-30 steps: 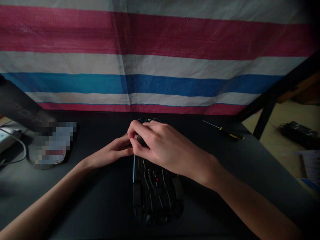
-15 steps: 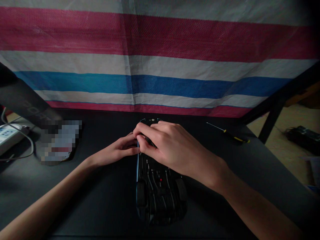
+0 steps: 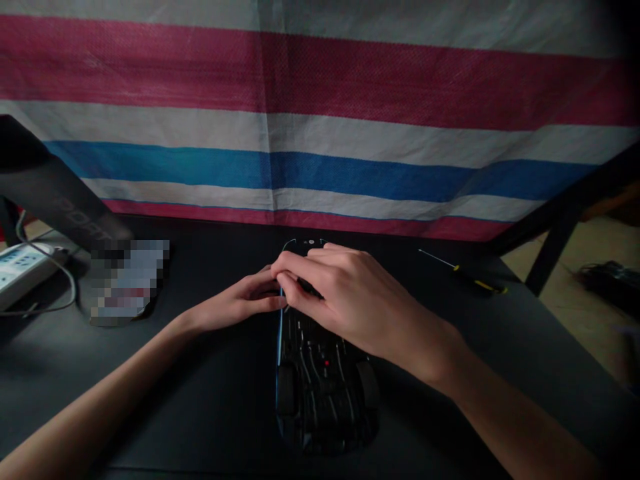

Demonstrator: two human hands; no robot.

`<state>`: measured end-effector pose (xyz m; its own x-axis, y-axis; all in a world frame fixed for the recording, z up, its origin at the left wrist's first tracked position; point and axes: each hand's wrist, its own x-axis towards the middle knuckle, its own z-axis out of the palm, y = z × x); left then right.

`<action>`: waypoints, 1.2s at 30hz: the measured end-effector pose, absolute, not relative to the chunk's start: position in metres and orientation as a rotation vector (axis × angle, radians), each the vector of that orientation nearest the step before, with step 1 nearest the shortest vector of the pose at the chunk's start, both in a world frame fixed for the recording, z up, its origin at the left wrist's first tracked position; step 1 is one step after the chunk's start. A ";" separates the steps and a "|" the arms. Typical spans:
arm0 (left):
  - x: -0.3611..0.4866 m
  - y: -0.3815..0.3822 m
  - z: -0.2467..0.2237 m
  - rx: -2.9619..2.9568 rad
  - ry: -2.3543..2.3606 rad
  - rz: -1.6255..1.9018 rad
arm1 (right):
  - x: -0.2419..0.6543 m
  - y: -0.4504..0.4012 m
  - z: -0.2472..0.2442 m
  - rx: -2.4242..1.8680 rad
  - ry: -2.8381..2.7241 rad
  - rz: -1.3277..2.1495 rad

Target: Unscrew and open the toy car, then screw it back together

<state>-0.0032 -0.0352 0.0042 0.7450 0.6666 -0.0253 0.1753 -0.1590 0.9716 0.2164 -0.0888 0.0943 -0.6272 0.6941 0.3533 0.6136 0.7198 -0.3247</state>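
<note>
A toy car lies upside down on the dark table, its black underside and wheels facing up and a blue edge showing along its left side. My left hand steadies the car's left side near the far end, thumb and fingers against it. Over the far half of the underside, my right hand is bent with thumb and forefinger closed together at the left edge, close to the left fingertips. Whatever sits between those right fingers is hidden by the hand.
A screwdriver with a black and yellow handle lies on the table to the right. On the left are a blurred-out flat item, a power strip with a cable, and a grey stand. A striped sheet hangs behind.
The whole view has shifted slightly, so everything appears a little further right. Both hands keep nearly the same hold at the car's far end.
</note>
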 end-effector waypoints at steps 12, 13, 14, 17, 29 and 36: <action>-0.001 -0.038 0.008 1.687 0.666 0.485 | 0.215 -0.092 0.095 -0.990 -2.469 0.273; -0.001 -0.038 0.008 1.682 0.672 0.488 | 0.215 -0.092 0.095 -0.974 -2.473 0.270; -0.001 -0.038 0.008 1.680 0.678 0.499 | 0.214 -0.092 0.094 -0.971 -2.478 0.259; -0.001 -0.038 0.007 1.702 0.684 0.537 | 0.214 -0.091 0.092 -0.994 -2.486 0.211; -0.002 -0.038 0.004 1.687 0.634 0.542 | 0.211 -0.090 0.088 -0.998 -2.418 0.094; -0.004 -0.036 0.003 1.724 0.640 0.524 | 0.210 -0.091 0.090 -1.005 -2.434 0.107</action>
